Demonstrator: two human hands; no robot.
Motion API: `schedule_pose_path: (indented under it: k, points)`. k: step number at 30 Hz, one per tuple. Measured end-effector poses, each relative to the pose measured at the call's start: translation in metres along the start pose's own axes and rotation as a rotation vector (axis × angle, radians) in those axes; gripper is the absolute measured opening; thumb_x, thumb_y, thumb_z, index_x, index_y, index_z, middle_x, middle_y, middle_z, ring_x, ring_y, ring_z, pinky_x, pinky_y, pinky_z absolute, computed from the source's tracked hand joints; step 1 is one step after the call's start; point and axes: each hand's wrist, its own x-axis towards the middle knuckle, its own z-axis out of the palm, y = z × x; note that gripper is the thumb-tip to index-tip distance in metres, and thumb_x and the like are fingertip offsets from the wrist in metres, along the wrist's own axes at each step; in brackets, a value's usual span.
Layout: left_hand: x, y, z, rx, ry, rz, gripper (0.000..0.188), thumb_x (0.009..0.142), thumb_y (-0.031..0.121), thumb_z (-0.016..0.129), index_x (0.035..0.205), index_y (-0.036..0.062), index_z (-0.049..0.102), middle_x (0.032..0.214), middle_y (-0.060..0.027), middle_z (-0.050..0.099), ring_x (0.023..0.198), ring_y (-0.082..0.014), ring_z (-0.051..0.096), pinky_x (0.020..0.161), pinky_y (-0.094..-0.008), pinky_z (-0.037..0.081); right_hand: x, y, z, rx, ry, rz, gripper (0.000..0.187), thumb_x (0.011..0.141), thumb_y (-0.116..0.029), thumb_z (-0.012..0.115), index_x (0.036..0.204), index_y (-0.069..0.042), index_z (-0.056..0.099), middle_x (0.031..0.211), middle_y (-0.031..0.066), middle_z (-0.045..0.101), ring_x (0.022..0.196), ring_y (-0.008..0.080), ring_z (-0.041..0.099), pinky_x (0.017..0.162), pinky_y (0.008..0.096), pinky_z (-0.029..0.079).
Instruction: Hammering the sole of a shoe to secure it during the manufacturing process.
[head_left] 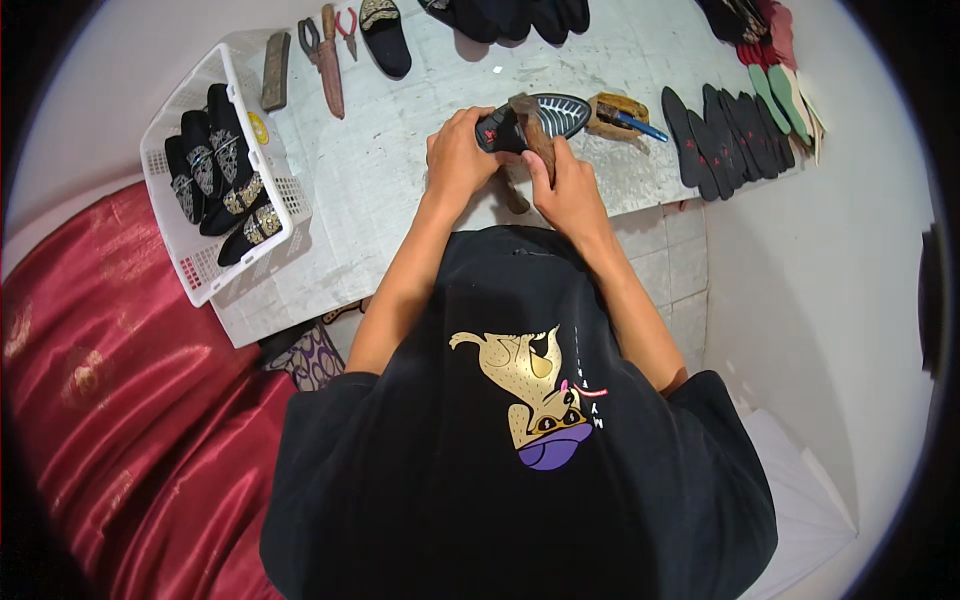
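My left hand (462, 152) grips the heel end of a black shoe sole (553, 113) that points to the right over a low grey slab (400, 150). My right hand (570, 185) holds a brown wooden-handled tool (533, 128) laid across the sole's middle. The tool's lower end sits inside my right fist. Both forearms come up from my black printed shirt at the lower edge.
A white basket (190, 265) of black embroidered shoe uppers stands at the left. Pliers, scissors and a wooden tool (330, 60) lie at the back, beside a black slipper (386, 38). A glue pot with a blue-handled brush (618, 115) and a row of insoles (730, 135) lie right. Red fabric (110, 400) covers the lower left.
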Motion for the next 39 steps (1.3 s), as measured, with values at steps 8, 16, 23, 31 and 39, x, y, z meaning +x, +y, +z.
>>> schedule_pose_path:
  k: [8,16,23,31,39]
  points:
    - [0.008,0.004,0.013,-0.015,0.076,0.125,0.065,0.065,0.020,0.093,0.125,0.0080,0.074,0.128,-0.0092,0.074,0.121,-0.0328,0.068,0.108,-0.0438,0.048,0.014,0.008,-0.022,-0.027,-0.203,-0.036,0.034,0.104,-0.030,0.066,0.101,0.003,0.057,0.070,0.0319,0.063,0.071,0.0546,0.066,0.060,0.0556,0.049]
    - [0.002,0.005,0.011,-0.069,0.050,0.011,0.077,0.061,0.025,0.097,0.134,0.0122,0.073,0.132,-0.0149,0.073,0.119,-0.0366,0.069,0.105,-0.0444,0.052,0.019,0.023,-0.051,-0.036,-0.353,-0.183,0.039,0.103,-0.033,0.066,0.101,0.005,0.058,0.072,0.0336,0.066,0.072,0.0557,0.068,0.062,0.0583,0.054]
    - [-0.005,0.013,0.012,-0.073,0.058,-0.106,0.078,0.063,0.021,0.098,0.136,0.0136,0.072,0.136,-0.0130,0.072,0.125,-0.0344,0.068,0.107,-0.0421,0.053,0.022,0.037,-0.064,-0.005,-0.452,-0.251,0.039,0.102,-0.034,0.068,0.103,0.003,0.057,0.070,0.0314,0.067,0.070,0.0548,0.067,0.061,0.0585,0.054]
    - [-0.004,0.008,0.013,-0.043,0.028,-0.062,0.082,0.062,0.027,0.100,0.137,0.0099,0.071,0.136,-0.0135,0.072,0.123,-0.0327,0.070,0.104,-0.0405,0.055,0.010,0.037,-0.069,-0.017,-0.366,-0.256,0.039,0.102,-0.034,0.068,0.101,0.003,0.058,0.070,0.0326,0.066,0.071,0.0545,0.068,0.061,0.0583,0.054]
    - [-0.003,0.000,0.013,-0.059,0.037,-0.023,0.083,0.062,0.034,0.100,0.135,0.0091,0.072,0.131,-0.0125,0.074,0.118,-0.0314,0.072,0.103,-0.0408,0.056,-0.018,0.029,-0.059,0.024,-0.263,-0.128,0.037,0.102,-0.032,0.068,0.099,0.003,0.057,0.070,0.0335,0.066,0.071,0.0545,0.068,0.061,0.0579,0.053]
